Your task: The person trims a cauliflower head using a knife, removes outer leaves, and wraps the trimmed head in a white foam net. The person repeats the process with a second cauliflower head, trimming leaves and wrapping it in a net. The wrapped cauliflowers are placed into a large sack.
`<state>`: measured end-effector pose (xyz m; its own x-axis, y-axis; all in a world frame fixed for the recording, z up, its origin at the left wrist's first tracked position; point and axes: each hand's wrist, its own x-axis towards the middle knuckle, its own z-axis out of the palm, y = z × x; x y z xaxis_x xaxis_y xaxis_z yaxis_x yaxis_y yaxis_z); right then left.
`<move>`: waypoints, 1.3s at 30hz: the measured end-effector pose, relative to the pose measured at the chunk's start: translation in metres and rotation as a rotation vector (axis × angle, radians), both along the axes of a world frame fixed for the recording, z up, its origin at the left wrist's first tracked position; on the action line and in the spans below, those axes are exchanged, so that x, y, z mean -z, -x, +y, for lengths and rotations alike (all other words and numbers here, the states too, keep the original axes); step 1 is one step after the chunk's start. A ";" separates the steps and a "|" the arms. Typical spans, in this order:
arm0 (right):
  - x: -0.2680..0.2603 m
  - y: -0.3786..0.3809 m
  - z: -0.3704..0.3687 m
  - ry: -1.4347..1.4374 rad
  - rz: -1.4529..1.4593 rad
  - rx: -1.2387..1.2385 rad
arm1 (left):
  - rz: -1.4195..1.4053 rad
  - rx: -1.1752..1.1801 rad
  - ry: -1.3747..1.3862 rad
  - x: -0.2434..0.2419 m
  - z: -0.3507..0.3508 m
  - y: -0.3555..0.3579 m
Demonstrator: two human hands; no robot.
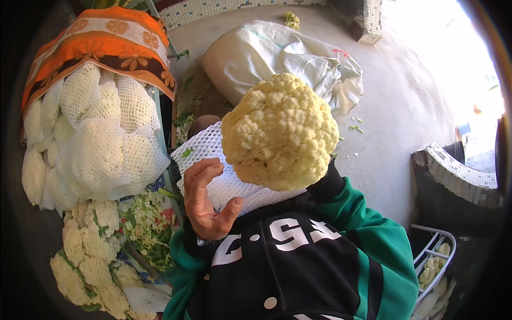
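A large pale-yellow cauliflower head [280, 132] is held up in front of my chest. My right sleeve's black cuff leads behind it, so the right hand that supports it is hidden. To the left of the cauliflower is my left hand [206, 200], its fingers bent and its thumb apart, with nothing in its grasp. White foam netting [204, 146] lies across my lap, beneath the cauliflower and behind my left hand. A small green leaf scrap rests on the netting.
At left, net-wrapped cauliflowers [100, 148] are piled under an orange patterned cloth [108, 40]. Unwrapped cauliflowers [92, 256] and leafy trimmings [148, 228] lie below. A white woven sack [276, 56] rests on the floor ahead. A metal rack [434, 256] stands at lower right.
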<state>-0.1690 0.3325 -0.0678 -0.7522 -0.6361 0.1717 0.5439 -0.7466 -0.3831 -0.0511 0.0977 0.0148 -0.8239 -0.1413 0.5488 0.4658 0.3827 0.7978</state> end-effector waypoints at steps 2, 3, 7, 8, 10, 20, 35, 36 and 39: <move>-0.002 -0.004 0.005 -0.200 -0.049 0.085 | -0.026 -0.003 0.034 0.002 0.000 -0.003; -0.003 -0.005 0.005 -0.161 -0.073 0.086 | -0.026 0.006 0.030 0.003 -0.001 -0.004; -0.007 -0.009 0.002 -0.040 -0.177 0.066 | -0.091 -0.020 0.011 0.006 -0.001 -0.006; -0.008 -0.009 0.000 -0.021 -0.187 0.073 | -0.082 -0.022 0.020 0.007 -0.002 -0.006; -0.011 -0.009 -0.005 -0.001 -0.222 0.082 | -0.107 -0.028 -0.010 0.008 -0.002 -0.006; -0.009 0.003 -0.021 0.016 -0.205 0.123 | -0.114 -0.023 -0.048 0.014 -0.006 -0.008; -0.007 0.004 -0.015 -0.003 -0.151 0.121 | -0.127 -0.007 -0.019 0.016 -0.010 -0.011; -0.007 0.004 -0.014 -0.002 -0.150 0.123 | -0.124 0.006 -0.011 0.016 -0.011 -0.011; -0.006 0.000 -0.013 0.001 -0.152 0.123 | -0.152 0.025 -0.028 0.018 -0.012 -0.011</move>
